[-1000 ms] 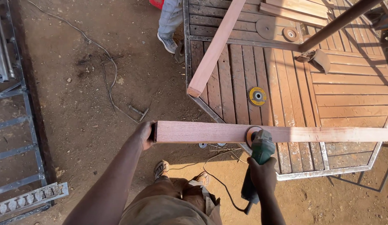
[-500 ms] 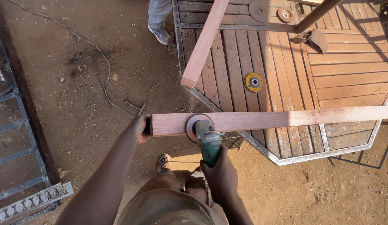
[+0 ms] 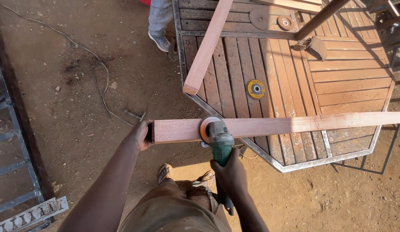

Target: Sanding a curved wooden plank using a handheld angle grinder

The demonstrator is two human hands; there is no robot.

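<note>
Head view: left hand (image 3: 142,134) clamps the end of the wooden plank (image 3: 273,126), which stretches off to the right. Right hand (image 3: 229,172) grips the green angle grinder (image 3: 219,139), its disc pressed on the plank just beside the left hand.

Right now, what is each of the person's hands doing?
Left hand: closed around the end of the long wooden plank.
Right hand: closed on the green angle grinder, its disc against the plank.
</note>
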